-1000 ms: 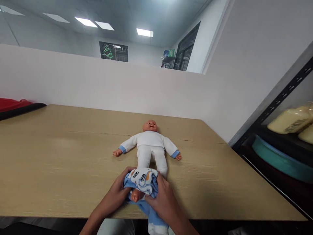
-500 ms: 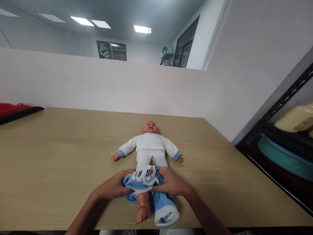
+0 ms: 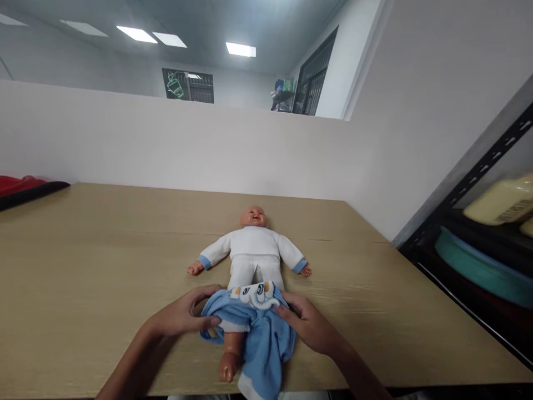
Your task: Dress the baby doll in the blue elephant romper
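Observation:
A baby doll (image 3: 255, 239) lies on its back, head away from me, in a white top with blue cuffs and white bottoms. Light blue doll pants (image 3: 266, 328) with white cuffs and an embroidered animal face are bunched over its lower legs. One bare foot (image 3: 229, 364) pokes out of the cuff on the left. The pants leg on the right hangs flat to the table edge, and the doll's other foot is hidden. My left hand (image 3: 187, 314) pinches the fabric at the left side. My right hand (image 3: 308, 322) grips the right side near the waist, thumb on top.
The doll lies on a tan table (image 3: 116, 266) against a white low wall (image 3: 187, 144). A red item with a black edge (image 3: 29, 191) sits at the far left. On the right, a black shelf rack (image 3: 470, 186) holds a teal basin (image 3: 478, 266) and a cream bottle (image 3: 499, 203).
My hands have moved apart and the pants are spread wider across the doll's legs. The loose pants leg has shifted left and stretched toward the table's front edge.

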The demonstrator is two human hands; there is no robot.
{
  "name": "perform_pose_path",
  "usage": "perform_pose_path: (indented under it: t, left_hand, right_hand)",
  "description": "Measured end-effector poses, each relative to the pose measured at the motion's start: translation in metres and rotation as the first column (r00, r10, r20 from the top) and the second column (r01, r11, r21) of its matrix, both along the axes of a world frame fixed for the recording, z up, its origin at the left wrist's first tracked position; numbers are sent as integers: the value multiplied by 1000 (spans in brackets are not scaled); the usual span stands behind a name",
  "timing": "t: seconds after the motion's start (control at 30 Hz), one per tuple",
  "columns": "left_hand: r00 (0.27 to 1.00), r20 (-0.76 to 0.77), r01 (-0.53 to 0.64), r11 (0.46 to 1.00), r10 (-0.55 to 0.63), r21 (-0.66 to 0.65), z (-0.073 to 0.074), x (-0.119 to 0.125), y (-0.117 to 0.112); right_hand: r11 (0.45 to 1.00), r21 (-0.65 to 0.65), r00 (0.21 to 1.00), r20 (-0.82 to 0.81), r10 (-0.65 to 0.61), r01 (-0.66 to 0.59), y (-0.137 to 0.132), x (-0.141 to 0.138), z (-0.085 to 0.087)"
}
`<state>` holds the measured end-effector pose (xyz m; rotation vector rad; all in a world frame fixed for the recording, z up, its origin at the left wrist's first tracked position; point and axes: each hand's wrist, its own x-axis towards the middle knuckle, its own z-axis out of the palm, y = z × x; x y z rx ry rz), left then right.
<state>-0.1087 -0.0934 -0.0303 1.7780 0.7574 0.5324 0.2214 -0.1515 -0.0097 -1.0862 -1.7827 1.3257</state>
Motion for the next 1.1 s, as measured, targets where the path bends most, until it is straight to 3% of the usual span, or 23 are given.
perform_pose_path:
  t: [0.13,0.27,0.4,0.53,0.67,0.73,0.87,0.97,1.1]
  left_hand:
    - [997,-58,-46,989,55,141,19,13,-3]
    - [985,-100,-100,940,140,327,46,44,-12]
    - [982,-180,84,987,-59,136,62,78,-10]
    - [983,-87,165,986,-163,12,57,94,2]
    - [981,-32,192,981,-193,-31,50,95,6]
    - [984,-57,167,985,-170,-53,49,94,6]
    - [985,-83,145,988,-149,-54,48,91,7]
    - [954,-101,270,955,-282,-124,53,90,8]
    - [897,-38,425,885,-439,-192,62,95,5]
  right_hand:
    - [997,-71,997,-79,-15,9,-6,4,-6]
    - [988,-142,965,-261,16,-55,-6,2,-6]
    - [991,-123,951,-309,10,-50,-5,1,3]
    - [992,-97,991,-103,-87,77,-11,12,14]
    - [982,-160,989,96,116,-100,-19,26,15]
    - [981,-137,987,70,146,-135,-19,29,8]
    - [984,-173,992,-107,-61,42,-14,29,-12]
    - [965,-241,977,-157,-145,104,-12,26,-15]
    - [982,-178,997,-49,53,-61,-19,22,7]
